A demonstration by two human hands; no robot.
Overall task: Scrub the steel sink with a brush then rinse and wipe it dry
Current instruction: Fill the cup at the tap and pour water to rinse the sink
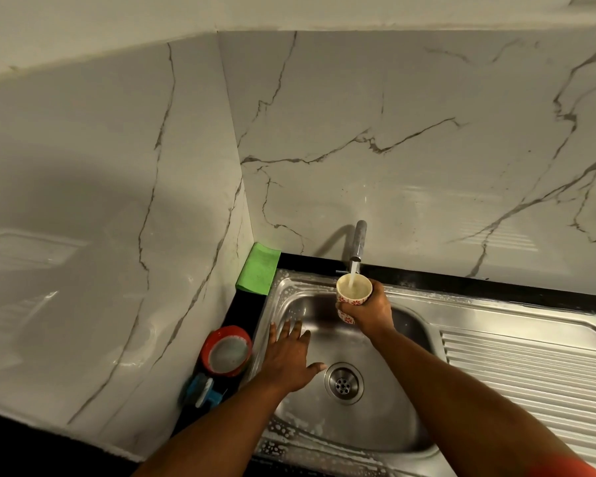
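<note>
Two bare hands reach into the steel sink (pixel 406 428), whose near rim carries soap bubbles. Its drain (pixel 343 383) lies at the bowl's centre. At 9 o'clock of the drain, the left hand (pixel 288 359) rests flat against the bowl wall, fingers spread wide. At 12 o'clock, the right hand (pixel 370 309) grips a patterned cup (pixel 353 290) upright under the running tap (pixel 358 244). A red bowl (pixel 226 351) sits at 9 o'clock beyond the rim, a green cloth (pixel 258 268) at 11 o'clock.

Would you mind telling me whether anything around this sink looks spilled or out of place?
Soap suds still cling to the sink rim, near and far edges. Otherwise nothing stands out: the cup sits upright under the running tap.
</note>
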